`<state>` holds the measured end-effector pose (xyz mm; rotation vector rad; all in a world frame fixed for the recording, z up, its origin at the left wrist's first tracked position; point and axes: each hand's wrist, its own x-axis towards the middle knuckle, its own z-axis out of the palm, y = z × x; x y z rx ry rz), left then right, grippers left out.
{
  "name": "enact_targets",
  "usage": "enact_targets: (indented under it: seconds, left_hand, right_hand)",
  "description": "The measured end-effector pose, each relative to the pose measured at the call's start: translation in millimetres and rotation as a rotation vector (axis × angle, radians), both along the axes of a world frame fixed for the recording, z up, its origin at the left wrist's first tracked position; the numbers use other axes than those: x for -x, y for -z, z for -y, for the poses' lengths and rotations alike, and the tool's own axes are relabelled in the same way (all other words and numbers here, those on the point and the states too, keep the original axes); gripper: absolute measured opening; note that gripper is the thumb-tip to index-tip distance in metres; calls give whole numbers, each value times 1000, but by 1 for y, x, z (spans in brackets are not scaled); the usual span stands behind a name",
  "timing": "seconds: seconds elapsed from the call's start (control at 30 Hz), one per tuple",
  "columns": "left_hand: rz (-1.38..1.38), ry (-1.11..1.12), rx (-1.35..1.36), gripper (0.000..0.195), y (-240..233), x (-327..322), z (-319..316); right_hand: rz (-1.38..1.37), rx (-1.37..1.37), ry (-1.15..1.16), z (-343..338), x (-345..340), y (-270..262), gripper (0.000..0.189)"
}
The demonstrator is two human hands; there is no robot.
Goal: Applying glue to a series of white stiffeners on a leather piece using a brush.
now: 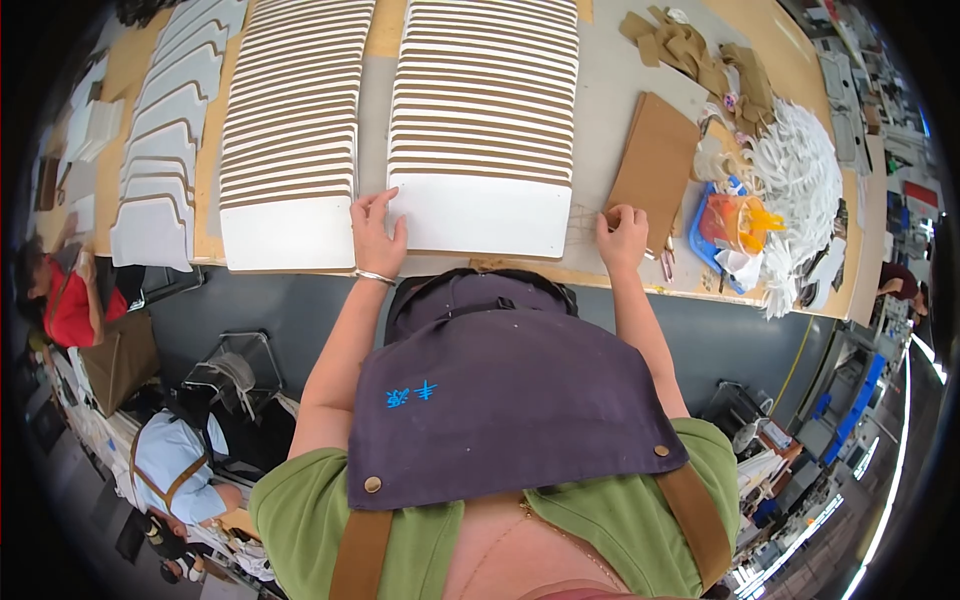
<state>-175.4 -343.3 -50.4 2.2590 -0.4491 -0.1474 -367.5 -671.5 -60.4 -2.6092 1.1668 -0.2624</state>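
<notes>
Two long rows of overlapping white panels with brown edges lie before me, the left row and the right row. My left hand is at the left edge of the right row's front panel, fingers apart, with a fingertip near its upper corner. To the right of that row, my right hand has curled fingers at the lower end of a stack of brown sheets. Whether it holds anything is hidden by the fingers. A thin white stick-like end shows beside that hand.
A blue tray with an orange container stands right of the brown sheets, beside a heap of white strips. Brown scraps lie behind. Grey-white shaped pieces overlap at left. A person in red sits far left.
</notes>
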Motion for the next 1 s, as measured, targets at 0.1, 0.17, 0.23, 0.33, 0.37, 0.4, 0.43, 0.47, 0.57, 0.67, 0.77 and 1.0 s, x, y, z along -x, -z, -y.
enact_targets:
  seconds: [0.1, 0.17, 0.23, 0.33, 0.37, 0.4, 0.43, 0.47, 0.57, 0.67, 0.77, 1.0]
  left_hand:
    - [-19, 10, 37, 40, -4, 3, 3]
    - [-36, 8, 49, 38, -5, 4, 4]
    - [-7, 32, 50, 35, -5, 5, 4]
    - [-23, 52, 80, 31, -14, 5, 11]
    - [-23, 54, 83, 31, -14, 5, 12]
    - [-28, 78, 79, 30, -15, 5, 12]
    - [-33, 102, 76, 28, -15, 5, 14]
    - [-33, 101, 75, 28, -17, 4, 16]
    - [-235, 208, 69, 23, -31, 1, 26]
    - [-318, 402, 110, 27, -46, -1, 45]
    - [-297, 341, 289, 36, -52, -8, 64]
    - [-1041, 208, 940, 30, -29, -42, 39]
  right_hand:
    - [46, -40, 24, 4, 2, 5, 21]
    - [138, -128, 40, 8, 2, 4, 18]
    - [138, -302, 114, 17, 2, -2, 19]
    - [90, -420, 160, 37, 12, -3, 20]
    - [44, -373, 115, 39, 11, -6, 20]
    - [45, -370, 117, 41, 11, -11, 20]
    - [122, -308, 33, 44, 14, -17, 19]
    - [199, -249, -54, 43, 12, -32, 17]
    - [284, -648, -222, 32, -5, -116, 15]
    - [289, -1058, -364, 19, -13, -189, 17]
    - [445, -1410, -576, 13, -16, -215, 20]
    - [862, -2147, -481, 31, -47, -111, 31]
